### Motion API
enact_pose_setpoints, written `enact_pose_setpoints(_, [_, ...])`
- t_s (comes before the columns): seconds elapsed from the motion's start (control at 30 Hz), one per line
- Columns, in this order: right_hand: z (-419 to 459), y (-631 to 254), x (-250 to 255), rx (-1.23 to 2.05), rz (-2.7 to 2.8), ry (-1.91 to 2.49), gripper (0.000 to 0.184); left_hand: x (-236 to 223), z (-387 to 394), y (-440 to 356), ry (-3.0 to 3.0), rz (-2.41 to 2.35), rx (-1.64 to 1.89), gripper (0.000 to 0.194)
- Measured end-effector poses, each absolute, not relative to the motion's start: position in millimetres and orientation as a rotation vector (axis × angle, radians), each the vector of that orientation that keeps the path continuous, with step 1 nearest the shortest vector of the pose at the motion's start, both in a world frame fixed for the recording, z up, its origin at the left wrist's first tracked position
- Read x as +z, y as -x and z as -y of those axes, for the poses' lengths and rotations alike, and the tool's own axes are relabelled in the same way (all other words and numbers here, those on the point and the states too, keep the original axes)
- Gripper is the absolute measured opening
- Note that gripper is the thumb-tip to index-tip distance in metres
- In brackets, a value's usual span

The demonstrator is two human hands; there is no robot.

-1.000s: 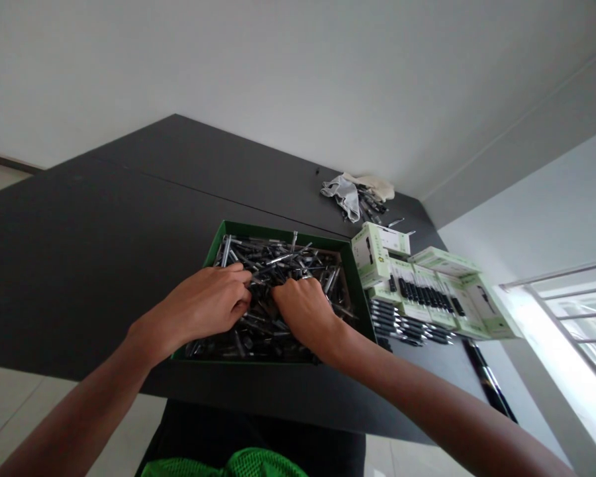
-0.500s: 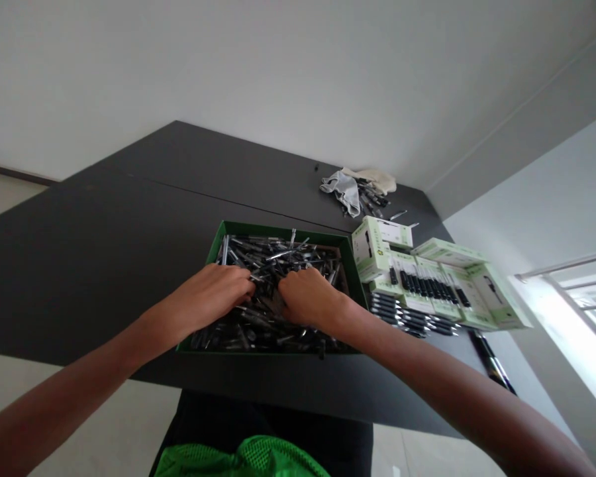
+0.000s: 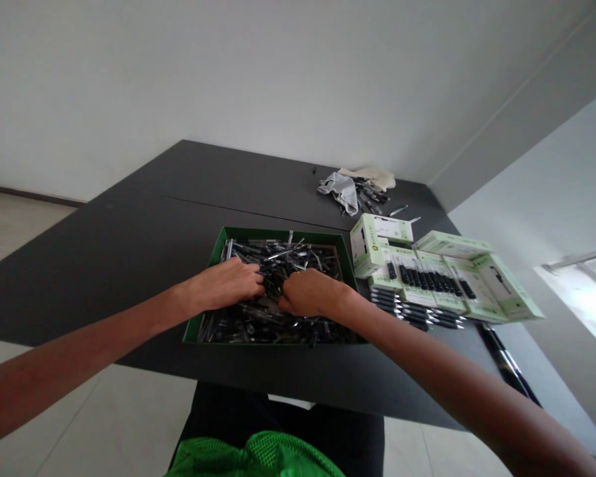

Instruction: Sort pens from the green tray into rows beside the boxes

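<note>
In front of me a shallow green box (image 3: 195, 330) is filled with a tangle of black and clear pens (image 3: 251, 328). My left hand (image 3: 238, 281) reaches in over the left middle of the box, its fingers curled down among the pens. Close beside it, my right hand (image 3: 308, 291) is closed like a fist over the centre of the pile. The fingertips of both hands are hidden, so what they grip does not show. A narrow gap with pens lies between the two hands.
Right of the box stand pale green cartons (image 3: 365, 246), one open with pens inside. Pens lie stacked in rows (image 3: 417, 313) before them. Behind are a grey cloth (image 3: 345, 192), a beige cloth (image 3: 375, 177) and loose pens. Long dark objects (image 3: 507, 364) lie at the table's right edge.
My left hand has shifted slightly right, closer to my right hand. Both hands stay down in the pens, and the camera view has tilted a little.
</note>
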State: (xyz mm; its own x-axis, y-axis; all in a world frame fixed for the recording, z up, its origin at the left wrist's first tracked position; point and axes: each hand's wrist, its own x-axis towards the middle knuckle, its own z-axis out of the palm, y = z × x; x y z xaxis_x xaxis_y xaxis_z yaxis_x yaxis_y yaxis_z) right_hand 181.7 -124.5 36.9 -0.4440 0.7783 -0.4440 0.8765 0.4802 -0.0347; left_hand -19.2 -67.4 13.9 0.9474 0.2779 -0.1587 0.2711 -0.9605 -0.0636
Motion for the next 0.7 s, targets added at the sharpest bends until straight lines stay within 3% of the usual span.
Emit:
enact_pose_setpoints(0.33, [143.9, -219.0, 51.1, -0.414, -2.452, -1.494, 0.045, 8.0, 69.1, 18.7, 2.974, 0.281, 0.224, 0.022])
enact_pose_setpoints(0.7, [145.0, -224.6, 52.0, -0.459, -2.495, -1.494, 0.041, 1.5, 66.3, 8.6, 2.859, 0.172, 0.25, 0.01])
